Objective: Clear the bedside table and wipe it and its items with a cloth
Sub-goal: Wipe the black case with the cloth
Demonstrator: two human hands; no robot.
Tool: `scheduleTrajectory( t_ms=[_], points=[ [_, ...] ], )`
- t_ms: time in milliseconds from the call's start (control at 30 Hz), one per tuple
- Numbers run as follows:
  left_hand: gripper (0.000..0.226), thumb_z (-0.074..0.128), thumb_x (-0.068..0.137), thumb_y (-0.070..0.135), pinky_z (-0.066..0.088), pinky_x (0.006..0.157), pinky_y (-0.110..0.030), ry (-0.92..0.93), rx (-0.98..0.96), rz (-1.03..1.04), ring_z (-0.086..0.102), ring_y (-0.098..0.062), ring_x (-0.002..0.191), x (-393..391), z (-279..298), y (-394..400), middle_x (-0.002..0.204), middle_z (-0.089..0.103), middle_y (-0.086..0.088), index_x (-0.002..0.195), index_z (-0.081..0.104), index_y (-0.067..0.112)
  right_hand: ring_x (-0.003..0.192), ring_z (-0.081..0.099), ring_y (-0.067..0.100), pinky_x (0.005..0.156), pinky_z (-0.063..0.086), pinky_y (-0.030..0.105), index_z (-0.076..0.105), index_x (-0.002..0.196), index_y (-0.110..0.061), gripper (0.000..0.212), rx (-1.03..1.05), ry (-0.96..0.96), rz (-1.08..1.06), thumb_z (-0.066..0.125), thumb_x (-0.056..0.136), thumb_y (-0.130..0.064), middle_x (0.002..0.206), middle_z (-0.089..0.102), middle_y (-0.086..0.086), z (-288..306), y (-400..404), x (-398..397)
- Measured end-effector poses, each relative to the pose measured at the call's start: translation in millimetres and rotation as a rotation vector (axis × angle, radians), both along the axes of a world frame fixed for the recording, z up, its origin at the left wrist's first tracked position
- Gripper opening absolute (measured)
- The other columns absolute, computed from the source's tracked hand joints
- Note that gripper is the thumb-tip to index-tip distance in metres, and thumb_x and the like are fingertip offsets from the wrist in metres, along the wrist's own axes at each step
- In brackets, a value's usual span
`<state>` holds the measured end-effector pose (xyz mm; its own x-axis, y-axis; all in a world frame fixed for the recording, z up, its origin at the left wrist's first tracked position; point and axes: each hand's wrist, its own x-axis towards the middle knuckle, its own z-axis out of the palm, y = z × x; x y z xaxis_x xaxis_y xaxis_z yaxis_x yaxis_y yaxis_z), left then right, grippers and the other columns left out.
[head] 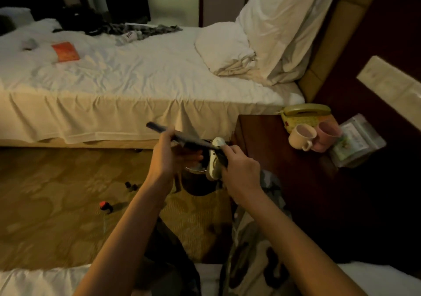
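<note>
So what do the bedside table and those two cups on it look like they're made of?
The bedside table looks like dark reddish wood with a glossy varnish: light glints off its top. It could be veneer. The white cup and the pink cup look like glazed ceramic, with thick smooth walls and a soft sheen, though hard plastic can't be ruled out in this dim light.

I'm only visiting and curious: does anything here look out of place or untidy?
Yes. Small dark bottles and a red-capped bottle lie scattered on the patterned carpet, and the white bed holds strewn clothing.
</note>
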<state>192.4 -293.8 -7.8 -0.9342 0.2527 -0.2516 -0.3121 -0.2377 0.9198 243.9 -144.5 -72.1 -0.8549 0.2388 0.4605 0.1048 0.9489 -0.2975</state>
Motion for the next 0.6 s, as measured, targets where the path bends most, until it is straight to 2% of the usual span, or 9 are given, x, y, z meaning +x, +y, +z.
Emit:
scheduleTrajectory(
  t_ms=[33, 100, 167, 200, 267, 367, 433, 500, 600],
  points=[
    [0.045, 0.028, 0.100, 0.045, 0.053, 0.066, -0.032, 0.078, -0.031, -0.066, 0.070, -0.020, 0.065, 2, 4, 9, 0.075, 0.071, -0.011, 0.117, 0.053, 0.013, 0.068, 0.063, 0.024, 0.055, 0.044, 0.030, 0.062, 0.114, -0.016, 0.029, -0.096, -0.005, -0.036, 0.062, 0.084, -0.016, 0.097, 0.063, 0.003, 5, 5, 5],
    [0.039, 0.022, 0.101, 0.045, 0.050, 0.069, -0.016, 0.265, -0.076, -0.213, 0.070, -0.007, 0.081, 11, 11, 31, 0.088, 0.073, -0.007, 0.115, 0.054, 0.029, 0.077, 0.061, 0.017, 0.065, 0.050, 0.034, 0.062, 0.108, -0.019, 0.019, -0.363, 0.027, -0.117, 0.054, 0.091, -0.018, 0.093, 0.063, -0.001, 9, 17, 16],
    [0.025, 0.032, 0.101, 0.036, 0.044, 0.069, -0.004, 0.406, -0.150, -0.337, 0.064, 0.005, 0.090, 20, 9, 59, 0.104, 0.069, 0.000, 0.111, 0.055, 0.037, 0.077, 0.060, 0.012, 0.067, 0.049, 0.034, 0.062, 0.094, -0.020, 0.012, -0.677, 0.109, -0.186, 0.051, 0.094, -0.019, 0.084, 0.063, -0.005, 16, 30, 31],
    [0.024, 0.040, 0.100, 0.031, 0.044, 0.075, -0.006, 0.469, -0.215, -0.395, 0.061, 0.004, 0.099, 25, 5, 73, 0.112, 0.065, 0.004, 0.119, 0.053, 0.035, 0.078, 0.061, 0.010, 0.069, 0.049, 0.033, 0.062, 0.092, -0.020, 0.012, -0.829, 0.141, -0.224, 0.050, 0.095, -0.020, 0.082, 0.064, -0.006, 17, 38, 39],
    [0.042, 0.053, 0.096, 0.025, 0.041, 0.093, -0.017, 0.634, -0.436, -0.483, 0.051, -0.006, 0.119, 33, -12, 100, 0.126, 0.055, 0.004, 0.137, 0.045, 0.026, 0.085, 0.063, 0.009, 0.076, 0.050, 0.029, 0.064, 0.098, -0.020, 0.013, -1.076, 0.157, -0.319, 0.051, 0.096, -0.022, 0.088, 0.066, -0.006, 14, 57, 58],
    [0.051, 0.060, 0.091, 0.027, 0.028, 0.101, -0.017, 0.847, -0.630, -0.618, 0.037, -0.015, 0.130, 54, -41, 136, 0.138, 0.045, -0.001, 0.139, 0.045, 0.022, 0.090, 0.065, 0.018, 0.085, 0.052, 0.036, 0.065, 0.091, -0.023, 0.013, -1.250, 0.221, -0.509, 0.053, 0.095, -0.021, 0.091, 0.068, 0.000, -1, 86, 88],
    [0.052, 0.063, 0.089, 0.032, 0.024, 0.106, -0.021, 0.863, -0.667, -0.734, 0.032, -0.019, 0.134, 74, -59, 155, 0.142, 0.040, -0.002, 0.137, 0.048, 0.023, 0.084, 0.065, 0.021, 0.083, 0.053, 0.038, 0.063, 0.086, -0.021, 0.014, -1.395, 0.296, -0.632, 0.054, 0.096, -0.018, 0.087, 0.067, 0.004, -10, 103, 106],
    [0.055, 0.066, 0.087, 0.032, 0.021, 0.103, -0.016, 0.794, -0.644, -0.848, 0.033, -0.017, 0.133, 92, -77, 171, 0.143, 0.036, -0.002, 0.137, 0.048, 0.021, 0.084, 0.064, 0.027, 0.081, 0.052, 0.039, 0.063, 0.087, -0.014, 0.014, -1.533, 0.360, -0.742, 0.052, 0.097, -0.015, 0.089, 0.066, 0.010, -20, 120, 123],
    [0.059, 0.068, 0.084, 0.020, 0.034, 0.096, -0.012, 0.708, -0.614, -1.014, 0.050, -0.016, 0.120, 114, -101, 188, 0.135, 0.046, -0.003, 0.139, 0.045, 0.020, 0.087, 0.062, 0.033, 0.079, 0.051, 0.042, 0.062, 0.100, -0.006, 0.015, -1.666, 0.390, -0.894, 0.051, 0.097, -0.016, 0.091, 0.063, 0.016, -45, 148, 144]
  ],
)
